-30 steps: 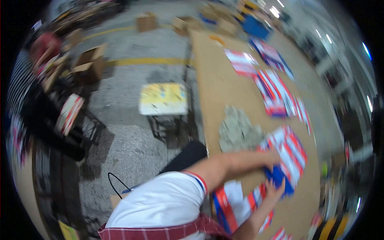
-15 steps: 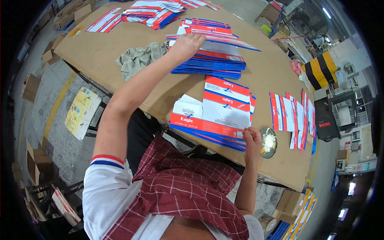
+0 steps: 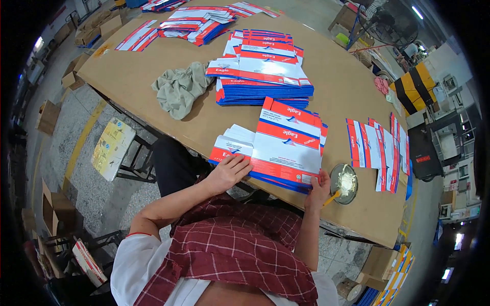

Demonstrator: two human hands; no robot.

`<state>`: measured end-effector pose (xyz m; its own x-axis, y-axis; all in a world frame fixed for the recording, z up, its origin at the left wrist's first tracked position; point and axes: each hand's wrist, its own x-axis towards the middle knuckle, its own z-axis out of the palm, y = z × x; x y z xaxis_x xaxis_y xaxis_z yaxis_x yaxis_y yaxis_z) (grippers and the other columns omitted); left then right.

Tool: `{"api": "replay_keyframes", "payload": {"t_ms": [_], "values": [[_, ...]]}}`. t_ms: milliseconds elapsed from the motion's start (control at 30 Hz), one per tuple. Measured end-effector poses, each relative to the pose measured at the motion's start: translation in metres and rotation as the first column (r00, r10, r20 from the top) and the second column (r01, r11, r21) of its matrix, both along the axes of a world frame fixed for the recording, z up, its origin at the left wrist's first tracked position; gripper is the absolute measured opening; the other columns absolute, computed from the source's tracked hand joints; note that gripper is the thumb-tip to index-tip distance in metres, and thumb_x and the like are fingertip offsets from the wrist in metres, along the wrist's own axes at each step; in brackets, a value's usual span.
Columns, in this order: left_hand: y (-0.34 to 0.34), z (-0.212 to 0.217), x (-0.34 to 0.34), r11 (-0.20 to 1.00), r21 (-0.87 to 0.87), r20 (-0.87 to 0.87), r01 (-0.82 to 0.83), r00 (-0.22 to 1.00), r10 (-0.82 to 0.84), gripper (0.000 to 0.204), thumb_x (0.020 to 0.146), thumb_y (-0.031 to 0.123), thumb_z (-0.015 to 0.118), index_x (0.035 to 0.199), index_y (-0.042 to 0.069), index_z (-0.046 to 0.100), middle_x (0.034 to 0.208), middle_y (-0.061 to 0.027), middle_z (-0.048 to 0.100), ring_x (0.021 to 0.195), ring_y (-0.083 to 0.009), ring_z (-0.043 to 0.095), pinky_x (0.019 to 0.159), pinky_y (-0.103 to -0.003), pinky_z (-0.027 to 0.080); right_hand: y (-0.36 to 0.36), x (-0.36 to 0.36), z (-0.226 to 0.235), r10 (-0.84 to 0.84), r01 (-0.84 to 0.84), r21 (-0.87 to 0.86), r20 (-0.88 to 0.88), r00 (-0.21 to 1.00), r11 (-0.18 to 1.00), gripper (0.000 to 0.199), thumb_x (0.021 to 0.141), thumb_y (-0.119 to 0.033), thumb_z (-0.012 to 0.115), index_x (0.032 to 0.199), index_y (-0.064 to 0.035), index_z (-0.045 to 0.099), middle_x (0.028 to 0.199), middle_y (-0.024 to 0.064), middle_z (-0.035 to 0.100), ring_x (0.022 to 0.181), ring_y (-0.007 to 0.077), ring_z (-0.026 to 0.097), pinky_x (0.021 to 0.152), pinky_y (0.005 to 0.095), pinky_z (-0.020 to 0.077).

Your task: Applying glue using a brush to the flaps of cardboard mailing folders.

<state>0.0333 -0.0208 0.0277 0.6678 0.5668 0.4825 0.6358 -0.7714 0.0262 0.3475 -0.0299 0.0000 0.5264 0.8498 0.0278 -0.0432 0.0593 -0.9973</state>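
In front of me a stack of flat red, white and blue printed cartons (image 3: pixel 286 153) lies at the table's near edge, its top sheet unfolded. My left hand (image 3: pixel 228 172) rests on the stack's near left flap, fingers stretched out over the printed panel; its thumb is hidden. At the near right corner, my right hand (image 3: pixel 319 189) has its fingertips closed on the carton's edge. Just right of it stands a round bowl (image 3: pixel 334 176) of whitish paste. A yellow-handled tool (image 3: pixel 332 198) leans on the bowl's rim, its handle close to my right wrist.
Beyond lies a taller pile of folded cartons (image 3: pixel 265 92), with a crumpled grey-green cloth (image 3: pixel 178 89) to its left. More cartons (image 3: pixel 196 23) lie at the far left, and overlapping ones (image 3: pixel 377 150) at the right. A stool (image 3: pixel 111 148) stands left of the table (image 3: pixel 127 71).
My left hand has let go of the carton over the far pile and come back to the near stack. That carton now lies on the pile. My right hand stays at the near corner.
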Motion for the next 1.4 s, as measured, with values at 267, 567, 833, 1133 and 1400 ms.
{"api": "replay_keyframes", "payload": {"t_ms": [267, 567, 833, 1133, 1400], "values": [[0.002, 0.009, -0.011, 0.960, -0.238, 0.031, -0.146, 0.987, 0.158, 0.045, 0.076, 0.034, 0.060, 0.111, 0.008, 0.051, 0.116, -0.0115, 0.048, 0.111, -0.0277, 0.043, 0.094, -0.048, 0.029, -0.009, 0.010, 0.015, 0.059, 0.049, -0.172, 0.570, 0.819, 0.984, 0.034, 0.075, -0.002, 0.060, 0.108, -0.0021, 0.051, 0.111, 0.0126, 0.051, 0.104, 0.0242, 0.048, 0.088, 0.0361, 0.0396], [0.046, 0.018, 0.020, 0.899, -0.385, -0.089, -0.207, 0.978, 0.187, 0.036, 0.081, 0.023, 0.055, 0.113, 0.009, 0.049, 0.112, -0.0109, 0.049, 0.109, -0.0262, 0.045, 0.091, -0.048, 0.033, -0.001, -0.032, 0.012, 0.196, -0.132, -0.182, 0.975, 0.102, 0.974, 0.024, 0.081, -0.021, 0.055, 0.102, -0.0098, 0.056, 0.113, 0.0106, 0.050, 0.107, 0.0302, 0.045, 0.091, 0.0417, 0.0339], [0.057, -0.010, 0.031, 0.848, -0.410, -0.086, -0.335, 0.940, 0.329, 0.034, 0.086, 0.017, 0.044, 0.116, 0.002, 0.045, 0.120, -0.0151, 0.046, 0.116, -0.0286, 0.040, 0.093, -0.055, 0.028, -0.001, -0.023, 0.026, 0.159, -0.227, -0.089, 0.938, 0.309, 0.970, 0.017, 0.077, -0.012, 0.057, 0.094, -0.0091, 0.058, 0.105, 0.0101, 0.054, 0.100, 0.0280, 0.049, 0.087, 0.0412, 0.0381], [0.062, -0.012, 0.036, 0.852, -0.434, -0.002, -0.293, 0.946, 0.324, 0.036, 0.076, 0.008, 0.048, 0.111, 0.002, 0.049, 0.108, -0.0144, 0.047, 0.106, -0.0273, 0.044, 0.090, -0.051, 0.031, -0.072, 0.088, 0.037, 0.594, 0.243, -0.600, 0.797, 0.107, 0.762, 0.045, 0.074, -0.002, 0.052, 0.118, -0.0137, 0.052, 0.076, 0.0109, 0.059, 0.068, 0.0266, 0.057, 0.055, 0.0377, 0.0471], [0.061, -0.007, 0.037, 0.838, -0.422, -0.098, -0.346, 0.936, 0.338, 0.041, 0.074, 0.005, 0.050, 0.115, 0.003, 0.049, 0.109, -0.0133, 0.046, 0.106, -0.0251, 0.042, 0.088, -0.046, 0.029, -0.098, 0.098, -0.023, 0.199, 0.278, -0.282, 0.936, 0.291, 0.918, 0.022, 0.083, -0.008, 0.047, 0.105, -0.0082, 0.052, 0.098, 0.0136, 0.053, 0.076, 0.0295, 0.055, 0.065, 0.0345, 0.0465]]}}
